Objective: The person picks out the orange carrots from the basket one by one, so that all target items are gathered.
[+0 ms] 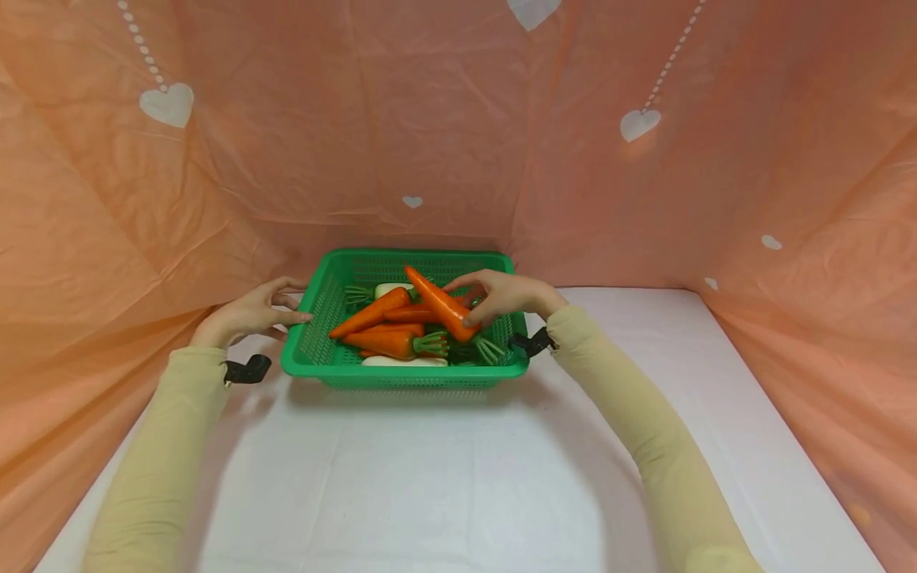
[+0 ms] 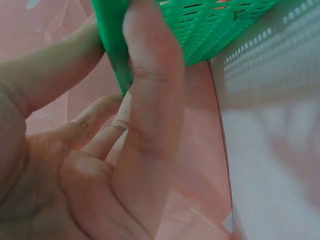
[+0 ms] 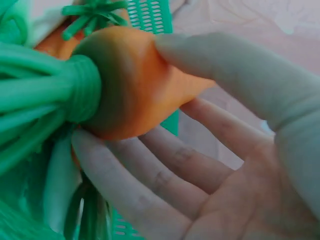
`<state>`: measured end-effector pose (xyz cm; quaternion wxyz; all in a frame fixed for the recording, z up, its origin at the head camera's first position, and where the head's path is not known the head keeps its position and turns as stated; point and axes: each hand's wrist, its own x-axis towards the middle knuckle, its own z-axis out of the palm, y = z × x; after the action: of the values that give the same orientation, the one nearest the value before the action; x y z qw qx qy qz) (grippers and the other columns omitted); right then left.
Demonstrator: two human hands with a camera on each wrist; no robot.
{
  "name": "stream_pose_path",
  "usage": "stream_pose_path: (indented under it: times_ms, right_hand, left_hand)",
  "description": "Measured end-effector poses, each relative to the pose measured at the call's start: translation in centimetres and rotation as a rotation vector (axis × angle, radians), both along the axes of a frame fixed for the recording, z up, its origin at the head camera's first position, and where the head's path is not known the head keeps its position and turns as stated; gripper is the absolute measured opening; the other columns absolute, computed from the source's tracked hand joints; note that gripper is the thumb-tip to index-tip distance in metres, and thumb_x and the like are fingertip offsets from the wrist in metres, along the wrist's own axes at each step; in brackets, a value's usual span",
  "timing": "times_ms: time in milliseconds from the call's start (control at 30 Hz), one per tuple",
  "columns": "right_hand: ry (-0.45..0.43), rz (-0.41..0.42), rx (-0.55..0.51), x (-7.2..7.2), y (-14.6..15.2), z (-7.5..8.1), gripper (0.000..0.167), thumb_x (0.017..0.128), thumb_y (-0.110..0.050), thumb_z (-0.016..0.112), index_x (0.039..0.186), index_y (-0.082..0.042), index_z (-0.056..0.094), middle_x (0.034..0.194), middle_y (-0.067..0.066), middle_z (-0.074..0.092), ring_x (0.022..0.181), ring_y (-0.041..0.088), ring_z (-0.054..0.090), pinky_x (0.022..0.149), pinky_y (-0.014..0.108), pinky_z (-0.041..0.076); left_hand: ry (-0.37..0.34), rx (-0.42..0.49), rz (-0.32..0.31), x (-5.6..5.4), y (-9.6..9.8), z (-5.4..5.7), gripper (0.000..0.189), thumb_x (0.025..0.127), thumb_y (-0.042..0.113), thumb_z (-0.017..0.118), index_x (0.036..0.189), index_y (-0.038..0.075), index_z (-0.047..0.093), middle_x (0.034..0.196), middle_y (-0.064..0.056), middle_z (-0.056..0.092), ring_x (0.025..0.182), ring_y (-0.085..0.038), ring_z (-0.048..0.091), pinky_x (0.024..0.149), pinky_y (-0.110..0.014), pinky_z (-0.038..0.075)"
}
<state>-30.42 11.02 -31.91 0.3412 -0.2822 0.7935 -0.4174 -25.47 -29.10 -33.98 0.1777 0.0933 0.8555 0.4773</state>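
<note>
A green plastic basket (image 1: 401,372) with a perforated wall stands on the white table. My left hand (image 1: 252,312) grips its left rim (image 2: 111,42), the thumb on one side and fingers on the other. Over the basket's right half, my right hand (image 1: 507,293) holds an orange carrot (image 1: 435,301) between thumb and fingers. The right wrist view shows this carrot (image 3: 137,82) from its green-topped end, which points down toward the near side of the basket. Under it lie several more carrots (image 1: 387,343) and white radishes (image 1: 404,362), partly covered by one another.
White cloth covers the table (image 1: 401,485) in front of the basket. A peach curtain (image 1: 430,119) with white hearts hangs close behind the basket and along both sides. Black wrist mounts (image 1: 247,369) stick out from both sleeves, the right one overlapping the basket's right rim.
</note>
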Motion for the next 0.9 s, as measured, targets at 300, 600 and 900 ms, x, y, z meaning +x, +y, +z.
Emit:
stream_pose_path:
  times_ms: [300, 600, 900]
  right_hand:
    - [0.004, -0.064, -0.135, -0.6, 2.7, 1.2, 0.070, 0.084, -0.006, 0.073, 0.145, -0.013, 0.040, 0.123, 0.018, 0.056, 0.097, 0.031, 0.064, 0.083, 0.049, 0.051]
    - [-0.012, -0.190, -0.258, -0.3, 7.0, 2.4, 0.070, 0.086, -0.007, 0.071, 0.147, -0.013, 0.036, 0.132, 0.019, 0.048, 0.111, 0.033, 0.055, 0.085, 0.049, 0.050]
    - [-0.057, -0.308, -0.274, -0.3, 11.7, 1.4, 0.068, 0.091, -0.003, 0.064, 0.149, -0.010, 0.031, 0.133, 0.025, 0.045, 0.109, 0.035, 0.056, 0.086, 0.052, 0.049]
  left_hand:
    - [-0.001, -0.001, -0.007, 0.0, 0.0, 0.1, 0.073, 0.092, 0.009, 0.064, 0.147, -0.005, 0.018, 0.111, -0.024, 0.053, 0.078, -0.016, 0.060, 0.068, -0.037, 0.056]
    - [0.001, 0.008, -0.007, 0.0, 0.0, -0.2, 0.073, 0.092, 0.009, 0.065, 0.147, -0.005, 0.019, 0.107, -0.021, 0.054, 0.076, -0.015, 0.060, 0.068, -0.036, 0.056]
    - [0.002, 0.006, -0.010, -0.1, -0.2, -0.1, 0.072, 0.092, 0.009, 0.064, 0.147, -0.005, 0.020, 0.107, -0.022, 0.054, 0.076, -0.015, 0.061, 0.069, -0.038, 0.056]
